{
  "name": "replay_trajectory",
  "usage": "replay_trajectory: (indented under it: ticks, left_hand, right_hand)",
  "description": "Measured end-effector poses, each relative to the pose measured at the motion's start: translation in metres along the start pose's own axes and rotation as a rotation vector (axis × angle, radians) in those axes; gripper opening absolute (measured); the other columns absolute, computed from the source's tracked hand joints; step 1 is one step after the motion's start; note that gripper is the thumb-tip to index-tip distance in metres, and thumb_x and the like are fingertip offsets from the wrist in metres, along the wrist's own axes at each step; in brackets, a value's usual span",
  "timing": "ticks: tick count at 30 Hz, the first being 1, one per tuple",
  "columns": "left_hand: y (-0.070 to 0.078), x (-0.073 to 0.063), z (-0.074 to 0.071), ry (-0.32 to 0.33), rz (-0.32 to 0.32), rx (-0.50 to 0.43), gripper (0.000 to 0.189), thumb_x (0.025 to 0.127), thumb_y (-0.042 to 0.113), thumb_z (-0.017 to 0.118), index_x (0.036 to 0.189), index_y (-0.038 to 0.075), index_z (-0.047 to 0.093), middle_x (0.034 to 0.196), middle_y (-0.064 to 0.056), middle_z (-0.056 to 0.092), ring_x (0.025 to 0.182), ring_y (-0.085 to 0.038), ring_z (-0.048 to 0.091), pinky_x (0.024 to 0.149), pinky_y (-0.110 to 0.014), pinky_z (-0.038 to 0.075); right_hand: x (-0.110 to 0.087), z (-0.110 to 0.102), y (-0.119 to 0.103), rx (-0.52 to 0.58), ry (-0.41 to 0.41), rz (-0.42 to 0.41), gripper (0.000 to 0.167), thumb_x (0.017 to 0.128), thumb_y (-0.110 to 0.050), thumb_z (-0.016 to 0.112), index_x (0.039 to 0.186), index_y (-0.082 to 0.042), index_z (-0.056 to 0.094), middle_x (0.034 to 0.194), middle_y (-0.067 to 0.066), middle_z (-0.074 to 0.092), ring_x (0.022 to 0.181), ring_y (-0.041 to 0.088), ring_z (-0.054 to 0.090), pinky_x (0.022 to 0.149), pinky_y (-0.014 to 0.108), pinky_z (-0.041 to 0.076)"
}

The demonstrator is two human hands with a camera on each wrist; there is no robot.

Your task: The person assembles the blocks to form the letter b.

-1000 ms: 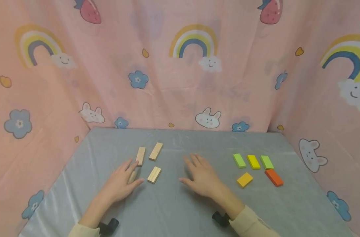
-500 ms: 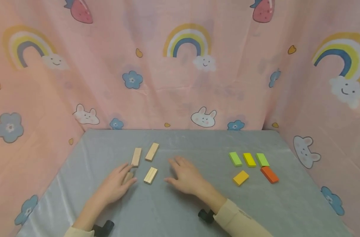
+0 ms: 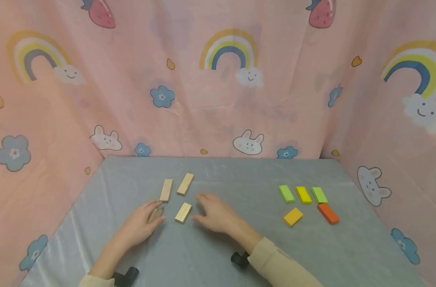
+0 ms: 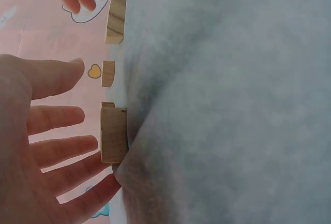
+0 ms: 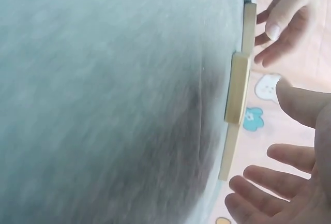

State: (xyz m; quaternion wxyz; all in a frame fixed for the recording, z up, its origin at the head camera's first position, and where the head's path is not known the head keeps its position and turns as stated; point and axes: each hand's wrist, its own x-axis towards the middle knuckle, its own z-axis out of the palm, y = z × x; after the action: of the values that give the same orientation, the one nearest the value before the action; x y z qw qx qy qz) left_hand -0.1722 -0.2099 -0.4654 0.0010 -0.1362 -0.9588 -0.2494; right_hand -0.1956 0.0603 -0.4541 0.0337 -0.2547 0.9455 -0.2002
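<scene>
My left hand (image 3: 139, 225) is at the left of the table, fingers spread over and around a plain wooden block (image 3: 155, 215) that it partly hides. In the left wrist view, its fingers (image 4: 67, 149) are straight and relaxed beside that wooden block (image 4: 114, 135). Just right of another wooden block (image 3: 183, 213) hovers my right hand (image 3: 216, 215), its thumb close to the block's side. Its fingers (image 5: 274, 182) are extended and hold nothing. Farther back, two more wooden blocks (image 3: 165, 190) (image 3: 185, 184) lie flat, slightly slanted.
Several painted blocks lie at the right: two light green ones (image 3: 287, 194) (image 3: 319, 195), a yellow one (image 3: 303, 195), an orange-yellow one (image 3: 293, 217) and a red-orange one (image 3: 328, 213). A grey cloth (image 3: 239, 171) covers the table. A pink printed curtain (image 3: 189, 119) encloses it.
My right hand has moved left, from mid-table to beside the nearer wooden block. The left hand stays by its block, and the wooden and painted blocks lie as before.
</scene>
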Motion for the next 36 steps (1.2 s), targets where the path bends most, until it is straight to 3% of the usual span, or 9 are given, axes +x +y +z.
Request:
replay_trajectory:
  ticks: [9,21,29,36]
  left_hand:
    - [-0.004,0.002,-0.002,-0.010,-0.004,-0.010,0.052,0.097,0.029,0.071,0.139,0.002,0.059,0.141,-0.021,0.058,0.132,-0.044,0.051,0.107,-0.062,0.040]
    - [-0.011,-0.001,-0.005,-0.051,-0.011,-0.047,0.056,0.091,0.027,0.077,0.137,0.001,0.060,0.139,-0.019,0.059,0.130,-0.042,0.053,0.107,-0.061,0.041]
    - [-0.011,0.001,-0.004,-0.068,-0.014,-0.047,0.056,0.086,0.019,0.083,0.134,0.001,0.062,0.135,-0.018,0.061,0.125,-0.039,0.056,0.104,-0.058,0.045]
    - [-0.008,0.001,-0.004,-0.066,-0.025,-0.044,0.053,0.084,0.014,0.084,0.131,0.000,0.063,0.131,-0.018,0.063,0.121,-0.038,0.058,0.100,-0.056,0.047]
  right_hand:
    - [0.017,0.011,-0.008,0.043,-0.057,-0.002,0.064,0.093,-0.044,0.073,0.144,-0.009,0.056,0.142,0.009,0.057,0.133,0.026,0.052,0.108,0.042,0.046]
    - [0.034,0.020,-0.013,0.035,-0.057,-0.027,0.063,0.085,-0.045,0.082,0.134,-0.009,0.065,0.126,0.004,0.064,0.117,0.021,0.058,0.099,0.035,0.050]
    - [0.036,0.020,-0.013,0.026,-0.067,-0.037,0.059,0.085,-0.042,0.082,0.132,-0.010,0.067,0.127,0.003,0.063,0.120,0.021,0.056,0.101,0.035,0.048]
    - [0.032,0.015,-0.012,0.061,-0.099,-0.055,0.058,0.086,-0.031,0.081,0.135,-0.006,0.064,0.126,0.005,0.060,0.111,0.017,0.055,0.091,0.029,0.051]
